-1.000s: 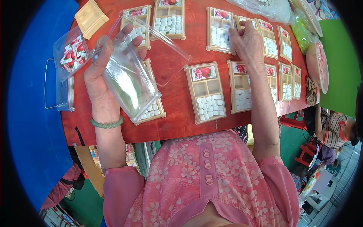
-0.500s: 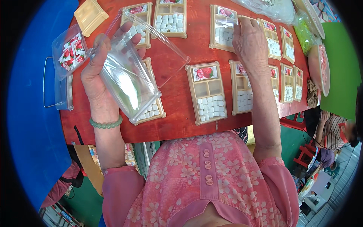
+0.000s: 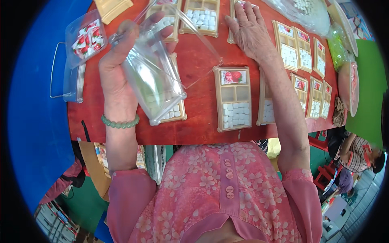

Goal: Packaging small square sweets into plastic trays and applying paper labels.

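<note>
Several clear plastic lids are gripped in my left hand, tilted over the table's left half. My right hand lies with fingers stretched out on a beige compartment tray at the far middle, hiding most of it. Nearer, beneath my right forearm, another tray is partly covered. A tray at the near middle holds a strawberry-printed packet and small white pillow-shaped pieces. Behind the lids, one more filled tray shows only in part.
More filled trays stand in rows at the right. At the left, a clear box holds strawberry packets, beside stacked clear plastic. A beige tray sits far left. Plastic bags and a bowl line the right edge.
My right hand has gone from curled fingers at the tray's edge to lying flat on it. The view has shifted a little; my left hand still holds the lids.
</note>
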Motion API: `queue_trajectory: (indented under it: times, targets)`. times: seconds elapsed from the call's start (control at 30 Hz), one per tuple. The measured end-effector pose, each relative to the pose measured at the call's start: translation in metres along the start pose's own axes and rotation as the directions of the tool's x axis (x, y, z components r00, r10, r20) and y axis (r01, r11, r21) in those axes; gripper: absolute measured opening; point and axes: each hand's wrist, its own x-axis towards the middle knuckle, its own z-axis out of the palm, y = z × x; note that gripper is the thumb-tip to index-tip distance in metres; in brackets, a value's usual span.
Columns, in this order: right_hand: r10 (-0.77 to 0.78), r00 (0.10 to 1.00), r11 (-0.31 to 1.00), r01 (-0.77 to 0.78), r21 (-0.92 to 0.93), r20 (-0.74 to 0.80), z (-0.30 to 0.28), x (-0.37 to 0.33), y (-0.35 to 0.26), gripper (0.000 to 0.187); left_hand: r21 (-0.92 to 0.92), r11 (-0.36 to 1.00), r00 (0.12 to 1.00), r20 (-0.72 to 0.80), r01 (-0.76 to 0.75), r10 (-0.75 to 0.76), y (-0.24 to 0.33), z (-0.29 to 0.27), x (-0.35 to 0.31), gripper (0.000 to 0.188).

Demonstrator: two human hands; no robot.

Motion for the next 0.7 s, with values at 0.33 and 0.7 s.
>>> queue_trajectory:
  times: [0.33, 0.7]
  targets:
    - [0.262, 0.956, 0.945, -0.282, 0.165, 0.135, 0.020, 0.004, -0.006, 0.055, 0.007, 1.000, 1.000, 0.024, -0.019, 0.019, -0.007, 0.003, 0.001, 0.011]
    - [0.214, 0.904, -0.145, -0.345, 0.927, 0.370, -0.099, 0.002, -0.017, 0.029, 0.087, 0.995, 0.995, 0.084, 0.039, -0.046, -0.014, 0.029, -0.001, 0.014]
